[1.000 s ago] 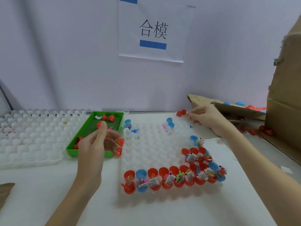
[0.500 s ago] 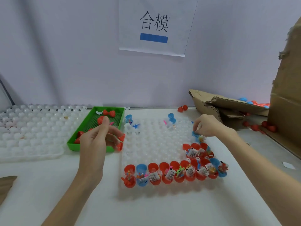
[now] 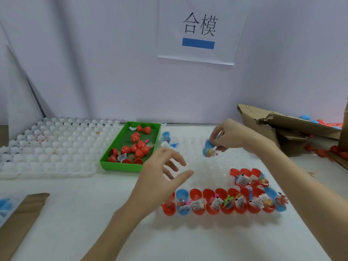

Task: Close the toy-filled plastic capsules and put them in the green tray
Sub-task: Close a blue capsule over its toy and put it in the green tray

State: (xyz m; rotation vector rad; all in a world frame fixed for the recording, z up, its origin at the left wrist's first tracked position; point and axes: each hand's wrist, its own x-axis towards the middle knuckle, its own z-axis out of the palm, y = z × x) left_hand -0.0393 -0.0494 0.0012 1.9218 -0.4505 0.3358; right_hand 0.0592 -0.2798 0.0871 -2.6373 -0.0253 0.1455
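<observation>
My right hand [image 3: 230,136] pinches an open blue capsule [image 3: 208,150] with toys inside, held above the white dimpled holder tray [image 3: 203,166]. My left hand [image 3: 163,176] hovers over the holder tray's left part with fingers spread and holds nothing. A row of open red and blue capsules [image 3: 224,203] filled with toys and paper slips stands along the holder's near edge, with a few more at the right [image 3: 248,178]. The green tray [image 3: 120,166] at the left holds several red capsules [image 3: 138,147]. Another blue capsule [image 3: 166,136] lies beside the green tray.
A second white dimpled tray [image 3: 47,147] lies at the far left. Torn cardboard boxes [image 3: 278,127] with loose red and blue capsules stand at the right. A cardboard piece [image 3: 22,213] lies at the near left. A paper sign hangs on the wall behind.
My right hand took a blue capsule from the holder's right side and lifted it toward the middle. My left hand moved right from the green tray and opened its fingers.
</observation>
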